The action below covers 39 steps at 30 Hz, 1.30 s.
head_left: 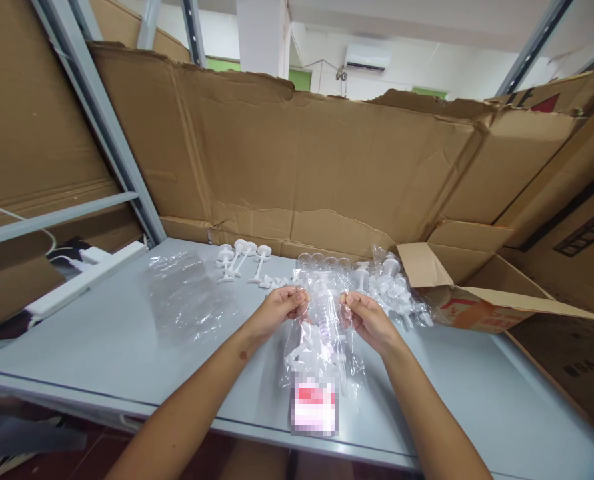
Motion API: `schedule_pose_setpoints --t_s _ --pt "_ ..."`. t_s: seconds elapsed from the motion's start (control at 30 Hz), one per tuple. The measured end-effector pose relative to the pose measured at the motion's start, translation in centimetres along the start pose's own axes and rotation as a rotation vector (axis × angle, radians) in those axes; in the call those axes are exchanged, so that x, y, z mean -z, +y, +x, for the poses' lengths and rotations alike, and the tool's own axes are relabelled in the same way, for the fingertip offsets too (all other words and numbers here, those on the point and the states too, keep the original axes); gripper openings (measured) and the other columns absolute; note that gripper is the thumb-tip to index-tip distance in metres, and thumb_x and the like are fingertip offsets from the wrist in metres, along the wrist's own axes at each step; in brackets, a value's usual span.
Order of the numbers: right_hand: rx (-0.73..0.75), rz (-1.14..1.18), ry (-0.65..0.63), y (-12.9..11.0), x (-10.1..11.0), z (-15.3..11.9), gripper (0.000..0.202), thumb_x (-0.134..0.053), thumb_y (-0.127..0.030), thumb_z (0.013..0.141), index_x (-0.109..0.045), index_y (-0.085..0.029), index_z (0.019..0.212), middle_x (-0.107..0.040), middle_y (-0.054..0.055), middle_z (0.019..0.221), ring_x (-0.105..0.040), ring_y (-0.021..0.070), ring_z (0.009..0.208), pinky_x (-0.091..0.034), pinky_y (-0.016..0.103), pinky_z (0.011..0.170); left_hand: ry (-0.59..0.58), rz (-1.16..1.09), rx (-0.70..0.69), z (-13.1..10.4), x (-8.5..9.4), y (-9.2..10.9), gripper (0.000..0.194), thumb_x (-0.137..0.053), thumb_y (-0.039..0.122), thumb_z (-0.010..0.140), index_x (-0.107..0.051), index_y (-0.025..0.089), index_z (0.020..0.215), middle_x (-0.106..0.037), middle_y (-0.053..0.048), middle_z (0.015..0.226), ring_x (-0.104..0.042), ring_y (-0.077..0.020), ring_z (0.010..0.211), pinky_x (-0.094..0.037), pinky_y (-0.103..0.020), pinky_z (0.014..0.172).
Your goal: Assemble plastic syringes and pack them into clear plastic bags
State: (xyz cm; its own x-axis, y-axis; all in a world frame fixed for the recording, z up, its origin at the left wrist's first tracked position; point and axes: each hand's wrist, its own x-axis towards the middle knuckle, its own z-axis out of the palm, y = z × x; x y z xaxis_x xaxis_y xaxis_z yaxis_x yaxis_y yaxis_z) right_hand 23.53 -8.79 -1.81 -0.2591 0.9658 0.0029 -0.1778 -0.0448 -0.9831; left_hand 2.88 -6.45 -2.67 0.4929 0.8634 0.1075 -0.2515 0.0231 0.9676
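A clear plastic bag (321, 313) with white plastic parts inside is stretched between my two hands over the front middle of the table. My left hand (284, 303) pinches its left edge near the top. At the opposite edge, my right hand (369, 317) grips the plastic between thumb and fingers. White parts (311, 357) show through the lower end of the bag, above a blurred pink-and-white patch (314, 408). Just behind the hands stand several clear ridged cylinders (324, 261).
White spool-like parts (237, 259) stand at the back left of the grey table (101, 333), near flat clear bags (181, 293). Bagged white parts (391, 287) lie right, beside an open cardboard box (471, 310). A cardboard wall (317, 160) closes the back; a power strip (89, 280) lies left.
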Motion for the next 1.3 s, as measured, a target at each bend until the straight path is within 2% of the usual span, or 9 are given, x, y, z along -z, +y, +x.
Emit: schedule_pose_setpoints --t_s 0.17,0.37,0.57,0.73,0.8,0.9,1.0,1.13,1.3 --pt "-0.004 0.013 -0.053 -0.1 0.3 -0.2 0.026 -0.058 -0.045 0.074 -0.059 -0.020 0.077 -0.049 -0.001 0.061 -0.048 0.0118 0.054 -0.041 0.027 0.059 -0.005 -0.022 0.009 0.0 0.2 -0.1 0.029 -0.057 0.043 0.074 -0.055 0.015 0.070 -0.048 0.002 0.060 -0.052 -0.0101 0.056 -0.044 -0.025 0.063" --pt "-0.092 -0.009 -0.067 -0.3 0.5 -0.7 0.040 -0.051 -0.052 0.076 -0.057 -0.020 0.100 -0.059 0.005 0.080 -0.055 0.0167 0.072 -0.044 0.031 0.064 0.157 -0.136 -0.046 0.4 1.0 -0.7 0.024 -0.057 0.039 0.075 -0.056 0.016 0.081 -0.051 0.003 0.062 -0.053 -0.0093 0.059 -0.046 -0.029 0.073" --pt "-0.098 -0.230 -0.091 0.0 -0.6 -1.0 0.031 -0.062 -0.042 0.071 -0.056 -0.021 0.093 -0.062 0.002 0.078 -0.052 0.0132 0.061 -0.041 0.027 0.057 0.252 -0.167 -0.063 0.7 1.2 -1.0 0.023 -0.059 0.038 0.073 -0.055 0.016 0.080 -0.053 0.003 0.064 -0.056 -0.0102 0.062 -0.047 -0.027 0.072" --pt "0.017 -0.302 0.116 -0.2 -0.1 -0.5 0.031 -0.063 -0.040 0.070 -0.055 -0.021 0.093 -0.063 0.002 0.075 -0.050 0.0118 0.054 -0.040 0.027 0.053 0.223 -0.058 -0.076 0.5 1.2 -0.6 0.033 -0.056 0.040 0.074 -0.056 0.018 0.098 -0.060 -0.007 0.098 -0.060 -0.0181 0.086 -0.046 -0.030 0.075" --pt "0.109 -0.385 0.281 -0.9 1.4 -0.5 0.037 -0.065 -0.040 0.067 -0.057 -0.020 0.097 -0.063 0.002 0.075 -0.050 0.0125 0.055 -0.041 0.028 0.054 0.312 0.119 -0.123 0.5 1.5 -0.5 0.036 -0.056 0.039 0.074 -0.054 0.020 0.104 -0.054 -0.008 0.113 -0.056 -0.0197 0.095 -0.046 -0.031 0.077" --pt "0.254 -0.490 0.572 -2.3 4.5 -0.7 0.045 -0.064 -0.041 0.066 -0.058 -0.018 0.105 -0.062 0.004 0.078 -0.051 0.0138 0.058 -0.041 0.027 0.052 0.500 0.453 -0.235 0.6 2.2 -0.4 0.034 -0.054 0.035 0.075 -0.054 0.021 0.106 -0.052 -0.008 0.115 -0.052 -0.0203 0.100 -0.044 -0.031 0.080" --pt "0.340 -0.445 0.789 -3.1 7.3 -0.9 0.052 -0.063 -0.041 0.064 -0.057 -0.013 0.108 -0.063 0.007 0.082 -0.052 0.0145 0.060 -0.043 0.028 0.052 0.544 0.706 -0.321 0.6 3.0 -0.4 0.031 -0.050 0.030 0.078 -0.054 0.023 0.107 -0.050 -0.007 0.115 -0.050 -0.0207 0.103 -0.042 -0.033 0.083" --pt "0.329 -0.475 0.846 -2.7 9.1 -0.6 0.053 -0.060 -0.038 0.065 -0.057 -0.011 0.111 -0.064 0.007 0.078 -0.054 0.0156 0.057 -0.045 0.030 0.053 0.522 0.877 -0.339 0.5 3.4 -0.4 0.028 -0.047 0.029 0.080 -0.054 0.023 0.106 -0.050 -0.007 0.115 -0.048 -0.0212 0.106 -0.040 -0.034 0.087" --pt "0.307 -0.652 0.844 -1.4 9.1 0.6 0.053 -0.054 -0.038 0.069 -0.057 -0.006 0.111 -0.062 0.005 0.063 -0.057 0.0176 0.053 -0.045 0.030 0.055 0.506 0.922 -0.315 0.4 3.6 -0.3 0.025 -0.045 0.030 0.080 -0.056 0.023 0.102 -0.053 -0.006 0.111 -0.050 -0.0206 0.104 -0.039 -0.033 0.087"
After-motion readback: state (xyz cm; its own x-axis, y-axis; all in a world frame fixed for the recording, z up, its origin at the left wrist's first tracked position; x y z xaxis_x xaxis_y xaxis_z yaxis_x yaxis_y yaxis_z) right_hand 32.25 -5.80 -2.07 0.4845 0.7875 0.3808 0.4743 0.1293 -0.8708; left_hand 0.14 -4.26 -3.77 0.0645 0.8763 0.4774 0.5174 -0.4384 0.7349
